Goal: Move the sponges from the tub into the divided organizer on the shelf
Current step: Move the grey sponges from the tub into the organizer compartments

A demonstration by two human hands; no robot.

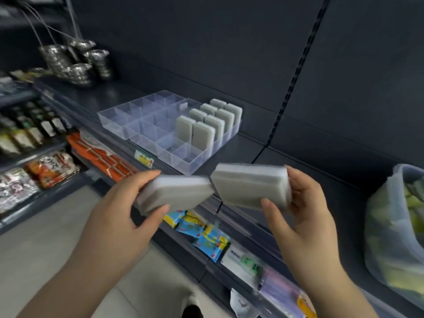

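Observation:
A clear divided organizer (146, 131) sits on the dark shelf (247, 148). Several grey wrapped sponges (202, 125) stand upright in its right-hand compartments; the left compartments hold nothing. My left hand (128, 212) grips one wrapped grey sponge (176, 191) just in front of the shelf edge. My right hand (300, 207) grips a second sponge (250, 184) beside it, and their inner corners almost touch. A translucent tub (394, 228) with yellow-green contents stands at the right edge, blurred.
Shiny metal ladles (75, 60) lie at the shelf's far left. Lower shelves hold packaged goods: orange packs (101, 154), blue and yellow packets (202, 235), and bottles (29, 127) to the left. A slotted upright (291, 81) runs down the back panel.

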